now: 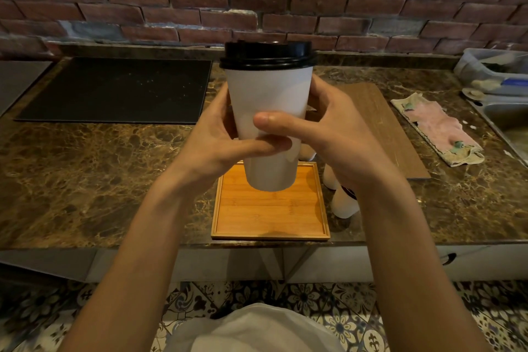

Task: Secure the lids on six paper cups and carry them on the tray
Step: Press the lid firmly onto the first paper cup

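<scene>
I hold a tall white paper cup (268, 94) upright in the air, above the far part of a square bamboo tray (271, 211). A black lid (268, 55) sits on its rim. My left hand (220, 134) grips the cup from the left, thumb across its front. My right hand (331, 128) grips it from the right, thumb above the left one. The tray holds nothing. More white cups (344, 204) stand just right of the tray, largely hidden behind my right forearm.
A marble counter (85, 180) carries a black mat (120, 88) at the left and a brown wooden board (385, 128) behind my right hand. A pink cloth (437, 128) and a sink (508, 123) lie at the right. A brick wall backs the counter.
</scene>
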Motion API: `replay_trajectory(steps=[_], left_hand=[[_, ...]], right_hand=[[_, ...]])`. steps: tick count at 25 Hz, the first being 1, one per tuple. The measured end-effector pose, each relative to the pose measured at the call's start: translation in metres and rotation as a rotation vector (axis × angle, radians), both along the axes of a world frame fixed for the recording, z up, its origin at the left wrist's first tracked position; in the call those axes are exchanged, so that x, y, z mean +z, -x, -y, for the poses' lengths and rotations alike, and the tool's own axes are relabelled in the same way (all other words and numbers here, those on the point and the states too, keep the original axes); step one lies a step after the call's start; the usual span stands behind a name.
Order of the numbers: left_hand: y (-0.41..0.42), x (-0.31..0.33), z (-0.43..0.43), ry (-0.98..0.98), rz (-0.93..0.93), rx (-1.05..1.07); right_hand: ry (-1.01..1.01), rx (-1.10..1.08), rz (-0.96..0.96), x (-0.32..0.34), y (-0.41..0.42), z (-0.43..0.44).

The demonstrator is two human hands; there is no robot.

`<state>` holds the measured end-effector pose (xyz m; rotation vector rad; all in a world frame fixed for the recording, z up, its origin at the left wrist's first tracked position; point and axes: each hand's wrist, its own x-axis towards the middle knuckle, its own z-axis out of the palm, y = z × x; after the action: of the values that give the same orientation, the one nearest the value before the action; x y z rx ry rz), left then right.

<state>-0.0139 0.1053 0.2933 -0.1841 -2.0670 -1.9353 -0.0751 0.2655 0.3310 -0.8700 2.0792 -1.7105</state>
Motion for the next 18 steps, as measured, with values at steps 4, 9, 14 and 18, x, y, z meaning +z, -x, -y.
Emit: replay_trajectory(steps=[4,9,14,18], left_hand=[[0.000,0.000,0.001,0.027,0.004,-0.011],[0.004,-0.002,-0.002,0.024,-0.014,0.064],[0.010,-0.001,-0.008,0.039,-0.048,0.134],[0.009,-0.001,-0.003,0.027,-0.027,0.089]], right_hand=[[0.009,0.077,0.026,-0.001,0.003,-0.004],[-0.016,-0.057,-0.046,-0.004,-0.002,0.005],[-0.086,-0.276,-0.173,-0.011,-0.014,0.018],[-0.069,-0.266,-0.157,-0.009,-0.011,0.016]])
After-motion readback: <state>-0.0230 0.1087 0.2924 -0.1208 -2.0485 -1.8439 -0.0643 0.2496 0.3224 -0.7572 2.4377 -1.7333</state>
